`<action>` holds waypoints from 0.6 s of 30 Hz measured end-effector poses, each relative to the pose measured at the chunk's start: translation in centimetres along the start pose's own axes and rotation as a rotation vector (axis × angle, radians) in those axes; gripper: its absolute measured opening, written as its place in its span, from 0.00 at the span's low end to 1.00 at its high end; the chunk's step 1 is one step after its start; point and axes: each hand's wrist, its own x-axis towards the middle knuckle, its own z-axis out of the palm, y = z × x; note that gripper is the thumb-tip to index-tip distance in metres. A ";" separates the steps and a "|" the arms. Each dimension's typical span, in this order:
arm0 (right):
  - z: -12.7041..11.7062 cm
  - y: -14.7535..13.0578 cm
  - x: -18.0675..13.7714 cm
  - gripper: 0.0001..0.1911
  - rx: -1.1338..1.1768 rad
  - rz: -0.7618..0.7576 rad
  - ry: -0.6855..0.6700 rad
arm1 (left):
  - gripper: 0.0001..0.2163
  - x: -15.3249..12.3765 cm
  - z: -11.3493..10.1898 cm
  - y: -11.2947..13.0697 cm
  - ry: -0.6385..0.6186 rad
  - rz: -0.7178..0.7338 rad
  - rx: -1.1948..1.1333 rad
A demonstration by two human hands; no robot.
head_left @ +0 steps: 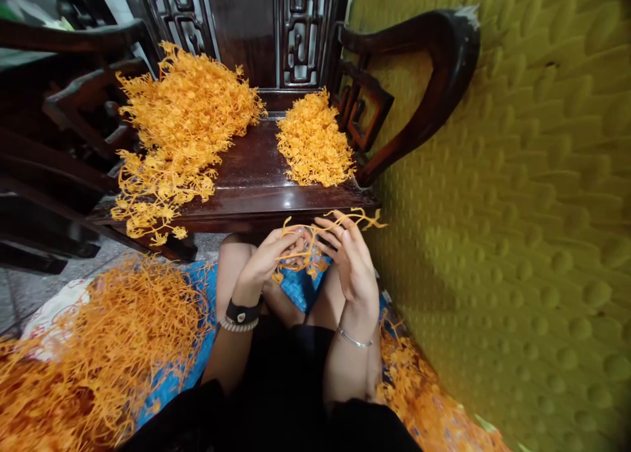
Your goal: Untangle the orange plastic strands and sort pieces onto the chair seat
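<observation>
My left hand [266, 258] and my right hand [350, 255] meet just below the front edge of a dark wooden chair seat [251, 176]. Both pinch a small orange plastic frame of thin branching sprues [315, 238] held between them. The left wrist wears a black band and a bead bracelet, the right wrist a thin metal bangle. On the seat lie a big heap of tangled orange pieces [182, 120] at the left and a smaller, denser heap [313, 143] at the right.
A loose pile of long orange strands [103, 347] covers a blue mat [190, 366] on the floor at my left. More orange bits [419, 393] lie at my right. A yellow dimpled wall [517, 209] stands close on the right. The chair's curved armrest [419, 77] rises beside it.
</observation>
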 end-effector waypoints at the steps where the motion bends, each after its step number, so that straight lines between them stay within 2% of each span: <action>1: -0.1 0.1 0.0 0.19 -0.046 0.038 -0.042 | 0.16 -0.2 0.1 0.7 0.005 0.011 -0.014; 4: 0.0 0.5 -0.2 0.21 -0.163 0.108 -0.201 | 0.14 -0.8 0.6 2.5 0.006 0.060 -0.048; 7: 0.3 0.3 -0.5 0.17 -0.303 0.136 -0.387 | 0.11 -1.1 1.0 3.7 0.032 0.144 -0.042; 10: 0.5 -0.5 -0.8 0.10 -0.433 0.180 -0.560 | 0.09 -1.4 0.7 4.4 0.159 0.254 0.026; 14: -0.1 -1.6 -0.8 0.13 -0.464 0.087 -0.725 | 0.06 -1.8 -0.4 4.6 0.350 0.269 0.184; 16: -0.8 -1.5 -0.8 0.13 -0.404 0.043 -0.763 | 0.05 -1.9 -1.0 4.2 0.371 0.253 0.235; 18: -1.2 -0.9 -1.1 0.16 -0.260 0.060 -0.661 | 0.06 -2.0 -1.7 3.6 0.310 0.224 0.289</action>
